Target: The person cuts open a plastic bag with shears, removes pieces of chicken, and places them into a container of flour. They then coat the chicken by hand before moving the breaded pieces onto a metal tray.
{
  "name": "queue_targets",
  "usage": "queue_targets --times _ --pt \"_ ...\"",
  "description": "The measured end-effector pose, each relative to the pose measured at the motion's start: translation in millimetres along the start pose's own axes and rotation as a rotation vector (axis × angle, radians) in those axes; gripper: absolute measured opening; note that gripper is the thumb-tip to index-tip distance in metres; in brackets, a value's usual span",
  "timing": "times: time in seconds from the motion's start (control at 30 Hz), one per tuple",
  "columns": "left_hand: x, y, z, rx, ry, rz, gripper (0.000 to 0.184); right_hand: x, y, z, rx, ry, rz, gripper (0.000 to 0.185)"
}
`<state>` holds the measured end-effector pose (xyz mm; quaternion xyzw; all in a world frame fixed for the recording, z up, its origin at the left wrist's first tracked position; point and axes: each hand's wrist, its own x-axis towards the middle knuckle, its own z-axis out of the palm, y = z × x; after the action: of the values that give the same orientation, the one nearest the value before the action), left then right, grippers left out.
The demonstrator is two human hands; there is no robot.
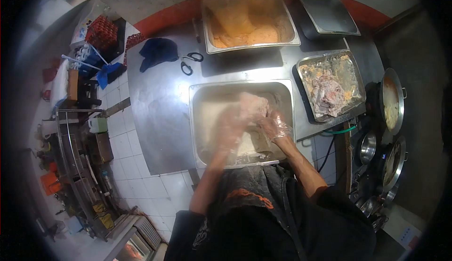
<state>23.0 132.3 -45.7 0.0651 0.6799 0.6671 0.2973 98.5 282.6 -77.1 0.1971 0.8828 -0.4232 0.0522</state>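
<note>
A deep steel pan (pixel 194 141) of pale flour (pixel 212 105) stands in front of me. Over it is a flour-coated piece of raw meat (pixel 254 104), perhaps chicken. My right hand (pixel 275 126), in a clear plastic glove, has its fingers closed on the near right side of that piece. My left hand (pixel 230 129), gloved too, is at the piece's left side above the flour; motion smears its fingers. To the right, a shallow metal tray (pixel 348 63) bears a heap of floured meat (pixel 329 93).
Behind the flour pan sits a pan (pixel 299 42) with orange marinade (pixel 266 35) and a plastic bag. Black-handled scissors (pixel 188 63) and a dark cloth (pixel 158 53) lie at the left. At the back right is another steel pan (pixel 327 11); woks (pixel 391 101) stand further right.
</note>
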Motion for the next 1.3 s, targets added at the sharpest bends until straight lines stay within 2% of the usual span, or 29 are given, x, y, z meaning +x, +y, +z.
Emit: queue_targets --times 0.03,0.1,0.13,0.2,0.23,0.3,0.37,0.4,0.43,0.5,0.57,0.6,0.63,0.67,0.7,0.73,0.77,0.8,0.83,0.9,0.93,0.97,1.0,1.03,1.07,1.13,1.2,1.23,1.3 --pt "-2 -4 2 0.000 0.000 -0.002 0.032 -1 -15 -7 0.000 -0.002 0.001 0.048" --pt "-4 -8 3 0.768 0.262 0.639 0.028 -1 -45 -23 0.120 -0.021 0.357 0.050" --pt "-5 -7 4 0.767 0.262 0.637 0.028 -4 -49 -28 0.118 -0.023 0.358 0.050" --pt "-8 -4 5 0.442 0.130 0.382 0.033 -7 -51 -36 0.159 -0.049 0.328 0.052" --pt "-4 -8 3 0.443 0.132 0.381 0.033 -7 -45 -37 0.159 -0.050 0.326 0.052" --pt "6 -19 -1 0.114 -0.063 -0.017 0.042 -8 -26 -38 0.577 0.096 0.234 0.026" --pt "-5 10 0 0.010 -0.077 0.001 0.046 -16 -32 -66 0.649 0.293 0.120 0.023" --pt "-9 20 1 -0.095 -0.091 0.025 0.049 -15 -15 -80 0.562 0.396 0.049 0.025" --pt "-10 18 -2 -0.098 -0.091 0.021 0.049 -15 5 -96 0.472 0.497 -0.021 0.027" --pt "-13 9 -13 0.430 0.007 -0.014 0.051 -17 12 -134 0.352 0.718 0.015 0.020" --pt "-17 -16 -33 0.460 -0.089 -0.051 0.058 -28 14 -157 0.017 0.974 0.019 0.026" --pt "-18 -25 -40 0.627 -0.164 -0.052 0.061 -31 27 -166 0.015 0.972 0.020 0.026" --pt "-19 -29 -42 0.794 -0.241 -0.054 0.064 -33 47 -175 -0.324 0.953 0.030 0.030" --pt "-20 -12 -39 0.845 -0.337 -0.182 0.070 -36 71 -182 -0.662 0.917 0.041 0.034" --pt "-21 -20 -38 0.845 -0.339 -0.180 0.070 -40 108 -184 -0.663 0.918 0.043 0.034" --pt "-25 -35 -38 0.938 -0.345 -0.054 0.074 -43 154 -179 -0.522 0.732 0.203 0.036" --pt "-31 -44 -38 1.029 -0.351 0.069 0.077 -43 134 -173 -0.377 0.538 0.358 0.039" --pt "-36 -53 -38 1.029 -0.347 0.065 0.077 -55 110 -171 -0.127 0.569 0.405 0.034" --pt "-37 -57 -36 1.072 -0.302 0.125 0.080 -47 90 -168 -0.126 0.565 0.393 0.034" --pt "-38 -50 -30 1.121 -0.262 0.171 0.082 -40 61 -156 -0.109 0.719 0.322 0.029" --pt "-31 -33 -24 1.113 -0.333 0.004 0.083 -34 0 -154 -0.518 0.665 0.269 0.025" --pt "-26 -23 -19 1.099 -0.406 -0.157 0.083 -30 6 -147 -0.428 0.622 0.061 0.026" --pt "-27 -31 -20 1.103 -0.417 -0.151 0.083 -29 14 -141 -0.339 0.578 -0.145 0.028" --pt "-28 -47 -23 0.952 -0.373 -0.190 0.081 -26 -2 -124 -0.074 0.469 -0.068 0.029" --pt "-28 -54 -25 0.800 -0.326 -0.229 0.078 -26 -8 -116 -0.053 0.147 -0.055 0.034" --pt "-25 -48 -26 0.916 -0.325 -0.136 0.076 -18 -21 -80 -0.282 -0.370 0.051 0.038" --pt "-23 -28 -26 1.024 -0.317 -0.049 0.075 -22 -89 -64 -0.639 -0.611 -0.114 0.045" --pt "-21 -5 -25 0.954 -0.317 -0.152 0.072 -25 -69 -41 -0.639 -0.614 -0.117 0.045" --pt "-18 -15 -34 0.879 -0.320 -0.252 0.070 -24 -11 19 -0.571 -0.360 -0.456 0.045"
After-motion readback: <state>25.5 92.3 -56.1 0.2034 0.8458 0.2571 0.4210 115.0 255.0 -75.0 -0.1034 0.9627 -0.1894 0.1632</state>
